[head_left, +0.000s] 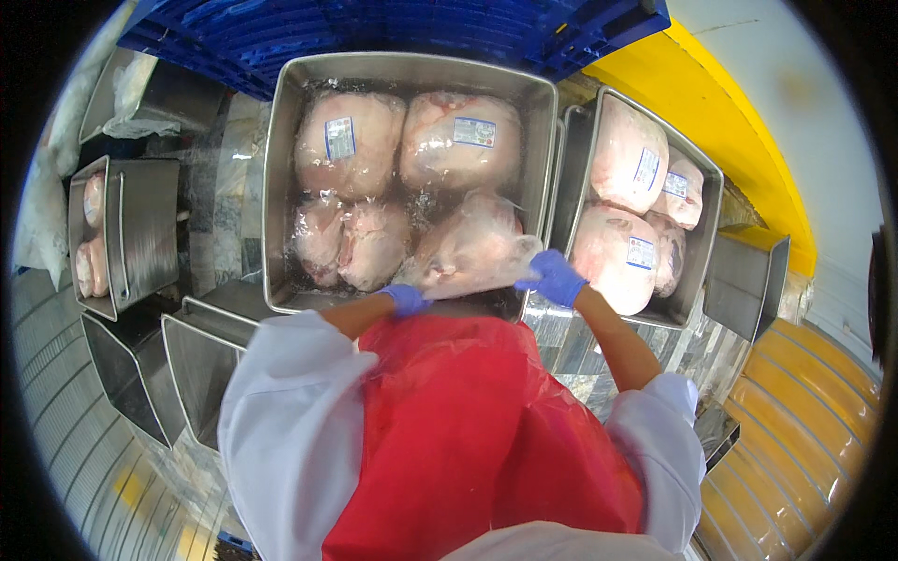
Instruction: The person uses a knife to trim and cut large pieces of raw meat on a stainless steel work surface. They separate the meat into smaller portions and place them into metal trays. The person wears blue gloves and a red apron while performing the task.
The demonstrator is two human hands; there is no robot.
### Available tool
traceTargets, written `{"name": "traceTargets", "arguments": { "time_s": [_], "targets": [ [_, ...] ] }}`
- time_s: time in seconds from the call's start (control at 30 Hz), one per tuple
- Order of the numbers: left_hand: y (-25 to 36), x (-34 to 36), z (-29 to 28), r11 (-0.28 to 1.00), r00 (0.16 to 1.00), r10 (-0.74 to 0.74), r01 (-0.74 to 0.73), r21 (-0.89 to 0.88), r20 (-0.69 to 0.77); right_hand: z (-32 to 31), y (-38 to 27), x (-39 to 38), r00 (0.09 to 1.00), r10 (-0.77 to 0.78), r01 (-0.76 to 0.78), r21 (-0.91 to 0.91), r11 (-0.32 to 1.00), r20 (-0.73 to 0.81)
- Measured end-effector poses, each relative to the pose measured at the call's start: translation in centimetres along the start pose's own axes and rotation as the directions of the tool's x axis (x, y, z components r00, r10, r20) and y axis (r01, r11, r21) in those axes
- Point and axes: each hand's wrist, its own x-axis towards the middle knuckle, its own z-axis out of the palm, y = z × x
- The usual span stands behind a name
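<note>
A large piece of raw meat [468,229] in a clear plastic bag [482,274] lies at the near right of a deep steel tub [412,65]. At the tub's near rim, my gloved left hand [406,299] is closed on the left side of the bag's edge. Over the right near corner, my gloved right hand [557,279] pinches the other side, and the plastic stretches between them. Beside it sit more wrapped meat pieces [351,241]; behind are two larger labelled ones [348,140]. The tub appears to hold water around them.
To the right, another steel tub [716,192] holds several bagged, labelled meat pieces [617,257]. A smaller tub [114,238] with meat stands at the left, near further steel tubs [201,374]. Blue plastic crates or pallets [393,28] and a yellow barrier [711,103] border the far side.
</note>
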Motion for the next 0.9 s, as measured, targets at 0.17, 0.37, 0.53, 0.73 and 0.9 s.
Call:
{"name": "traceTargets", "arguments": {
  "time_s": [0.17,0.37,0.53,0.73,0.9],
  "targets": [
    [6.6,-6.3,-9.1,0.999,0.991,-0.038,0.042,0.034,-0.126,-0.3,6.9,2.9,0.952,0.139,-0.139,0.018,0.99,-0.274],
    [4.5,-6.4,-23.8,0.962,0.768,0.246,-0.118,0.247,-0.591,0.9,13.0,7.5,0.803,0.42,-0.239,0.418,0.877,-0.423],
    [-6.3,-5.7,-20.2,0.943,0.733,-0.302,0.323,-0.079,-0.609,6.4,8.0,8.0,0.907,0.143,-0.177,-0.051,0.983,-0.395],
    [-0.1,-2.3,-7.1,0.942,0.87,-0.327,0.331,-0.055,-0.369,8.5,6.0,3.0,0.879,0.321,-0.321,0.062,0.945,-0.352],
    [0.7,0.2,-3.9,0.978,0.968,-0.188,0.169,-0.123,-0.167,4.6,0.1,-2.3,0.958,0.082,-0.126,-0.146,0.981,-0.273]
  ]
}}
